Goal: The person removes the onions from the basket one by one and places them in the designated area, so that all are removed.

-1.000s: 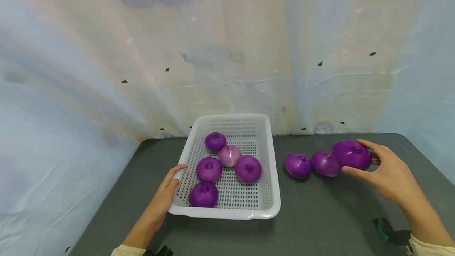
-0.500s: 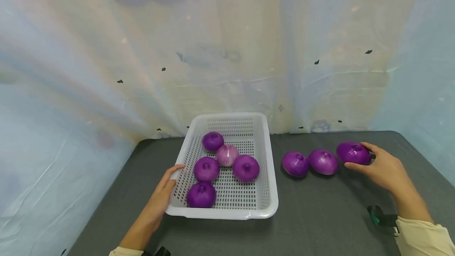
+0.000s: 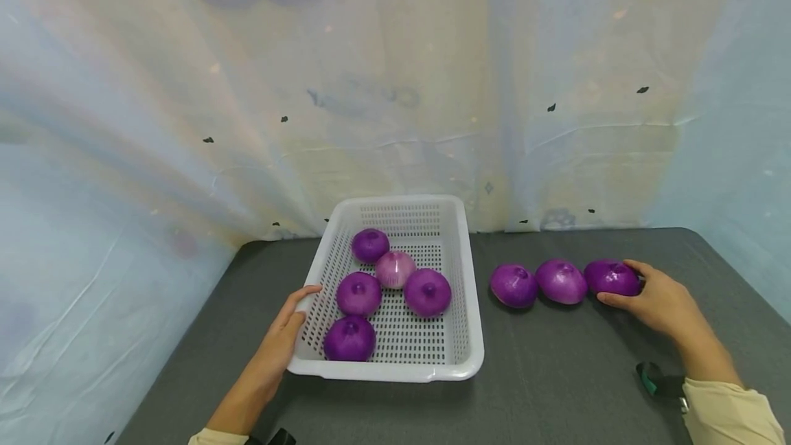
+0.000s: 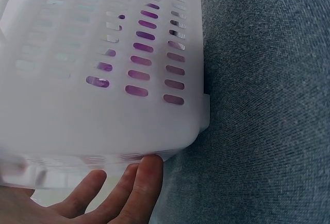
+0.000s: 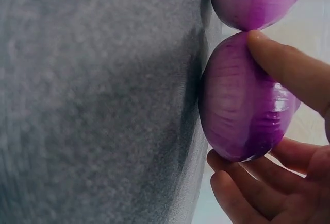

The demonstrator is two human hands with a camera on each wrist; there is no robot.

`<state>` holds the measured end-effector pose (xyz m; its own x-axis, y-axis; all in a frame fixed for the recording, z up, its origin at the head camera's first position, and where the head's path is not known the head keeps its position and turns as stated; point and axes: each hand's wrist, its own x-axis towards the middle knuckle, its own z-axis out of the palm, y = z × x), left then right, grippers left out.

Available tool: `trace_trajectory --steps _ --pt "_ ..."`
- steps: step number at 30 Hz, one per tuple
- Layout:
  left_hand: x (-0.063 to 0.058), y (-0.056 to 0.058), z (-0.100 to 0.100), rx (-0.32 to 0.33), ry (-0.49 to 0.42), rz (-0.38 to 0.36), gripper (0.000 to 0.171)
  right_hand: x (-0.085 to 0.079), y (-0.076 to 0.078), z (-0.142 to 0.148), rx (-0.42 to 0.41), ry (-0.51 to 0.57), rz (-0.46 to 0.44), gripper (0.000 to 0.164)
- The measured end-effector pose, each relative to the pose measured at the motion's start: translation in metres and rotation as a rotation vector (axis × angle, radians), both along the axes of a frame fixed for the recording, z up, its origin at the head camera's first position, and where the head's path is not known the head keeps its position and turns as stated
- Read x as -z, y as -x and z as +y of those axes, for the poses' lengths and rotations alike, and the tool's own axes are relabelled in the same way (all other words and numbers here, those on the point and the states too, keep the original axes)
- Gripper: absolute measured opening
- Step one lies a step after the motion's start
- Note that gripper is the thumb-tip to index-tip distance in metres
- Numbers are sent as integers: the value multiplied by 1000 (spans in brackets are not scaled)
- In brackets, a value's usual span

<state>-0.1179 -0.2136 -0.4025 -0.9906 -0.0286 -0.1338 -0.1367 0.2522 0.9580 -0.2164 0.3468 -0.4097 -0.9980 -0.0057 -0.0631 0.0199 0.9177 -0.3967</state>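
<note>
My right hand [image 3: 664, 299] holds a purple onion [image 3: 612, 278] at the right end of a row on the dark table. In the right wrist view, the thumb lies on one side of this onion [image 5: 242, 100] and the fingers on the other; its base rests on the cloth. Two more onions line up to its left, a middle one [image 3: 561, 281] and a left one [image 3: 514, 286]. My left hand [image 3: 281, 335] grips the left rim of a white slotted basket [image 3: 386, 370]. The left wrist view has its fingers against the basket's wall [image 4: 103, 121].
Several onions lie in the basket, including a paler pink one [image 3: 395, 270] amid darker ones. Grey-black cloth covers the table [image 3: 556, 376]. A patterned pale curtain [image 3: 395, 88] hangs along the back edge and the left side.
My right hand has lowered the onion from above the table down to the row's right end. The left hand and basket keep their place; the head view shifted slightly.
</note>
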Motion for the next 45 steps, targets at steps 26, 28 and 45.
trace_trajectory --steps 26,28,45 --pt "1 -2 0 -1 -19 4 44 2 1 0 -44 -21 21 103" --pt "1 -2 0 -3 -20 2 43 2 1 -1 -31 -23 27 103" --pt "2 0 0 2 -19 14 41 4 5 -2 -66 -48 0 110"
